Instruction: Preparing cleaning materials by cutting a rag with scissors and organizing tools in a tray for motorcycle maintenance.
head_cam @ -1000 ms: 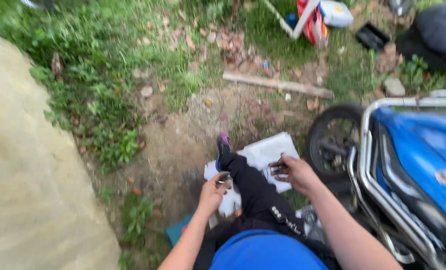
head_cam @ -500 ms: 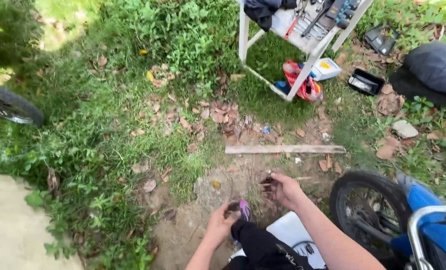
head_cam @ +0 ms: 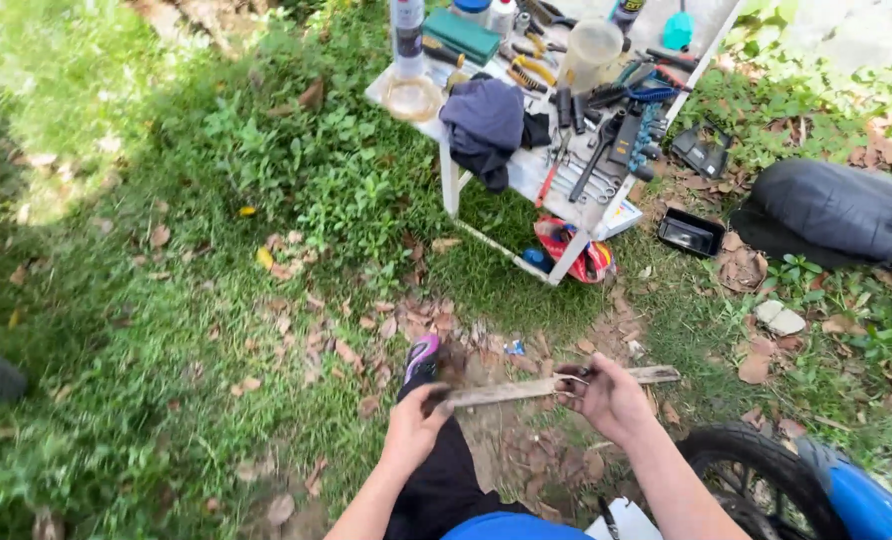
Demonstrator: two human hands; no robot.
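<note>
Wooden strip point(head_cam: 556, 385): a thin, flat, weathered grey-brown slat with rough ends lies on bare dirt and dry leaves, just in front of both hands. Its long axis runs almost level across the head view, rising slightly toward the right, where its far end points at the grass below the black tray point(head_cam: 689, 233). The left hand point(head_cam: 413, 425) is curled shut around a small dark object beside the strip's left end; what that object is cannot be told. The right hand point(head_cam: 606, 395) is closed on a small metal piece, just over the strip's right half. A shoe point(head_cam: 422, 358) with a pink sole sits just left of the strip.

Well beyond the strip stands a white worktop point(head_cam: 531, 170) crowded with wrenches, pliers, a dark cloth and a clear plastic jug point(head_cam: 591, 52). The black tray on the grass beside it looks shallow; its contents are unclear. A blue motorbike's tyre point(head_cam: 756, 480) is near the strip's right side.
</note>
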